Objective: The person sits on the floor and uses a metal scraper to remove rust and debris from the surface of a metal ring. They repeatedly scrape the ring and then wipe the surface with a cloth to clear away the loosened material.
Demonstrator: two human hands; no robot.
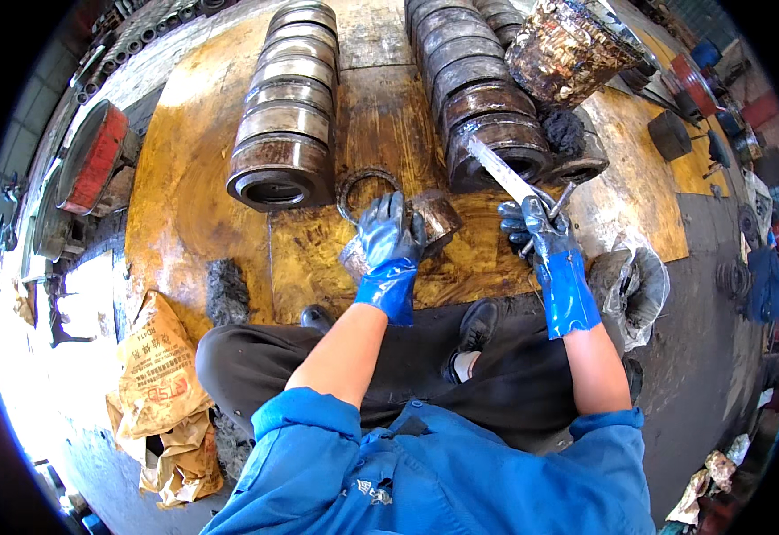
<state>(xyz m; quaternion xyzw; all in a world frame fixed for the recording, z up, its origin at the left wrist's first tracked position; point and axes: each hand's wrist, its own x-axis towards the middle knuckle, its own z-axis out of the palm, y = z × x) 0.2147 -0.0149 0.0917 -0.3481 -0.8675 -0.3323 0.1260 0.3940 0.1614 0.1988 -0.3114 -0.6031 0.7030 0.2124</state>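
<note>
I made out reddish print (pixel 173 387) across the crumpled tan sack (pixel 150 343) and small white lettering (pixel 374 491) on the front of the blue jacket (pixel 487 477).

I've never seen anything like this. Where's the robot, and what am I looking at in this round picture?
There is no robot: these are a person's own hands in blue gloves. The single picture comes from a wide fisheye camera worn on the person's head, looking down, so straight edges bend near the rim. On the stained yellow-brown sheet stand two rows of metal cylinders, a left row and a right row. The left hand lies over a short metal cylinder; how firmly it grips is hard to tell. The right hand holds a pale flat tool, pointing toward the right row.
</note>
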